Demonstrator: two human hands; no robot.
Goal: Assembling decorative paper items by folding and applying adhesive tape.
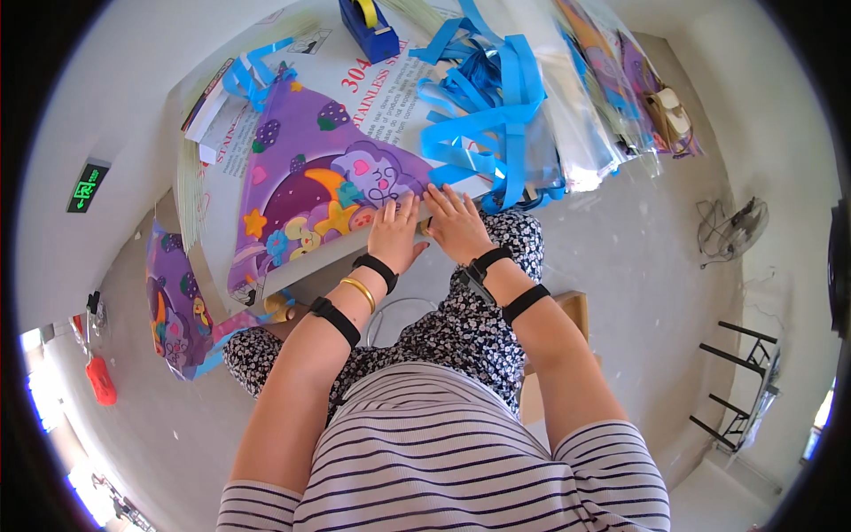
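A large triangular purple sheet (pixel 297 191), printed with a moon, stars, berries and cartoon faces, lies spread on the white table cover. My left hand (pixel 394 232) rests on its near right edge, fingers stretched out and thumb apart. Right beside it, my right hand (pixel 458 226) presses flat fingers on the sheet's right corner at the table's near edge. Neither hand is wrapped around anything. Just beyond my right hand is a tangled pile of blue ribbon (pixel 514 111).
A blue tape dispenser (pixel 372 35) with yellow tape stands at the far side. Clear plastic bags (pixel 576 106) hang at the right. More blue ribbon (pixel 253 78) lies far left. Another purple printed piece (pixel 177 306) hangs at the left. A fan (pixel 734 229) is at the right.
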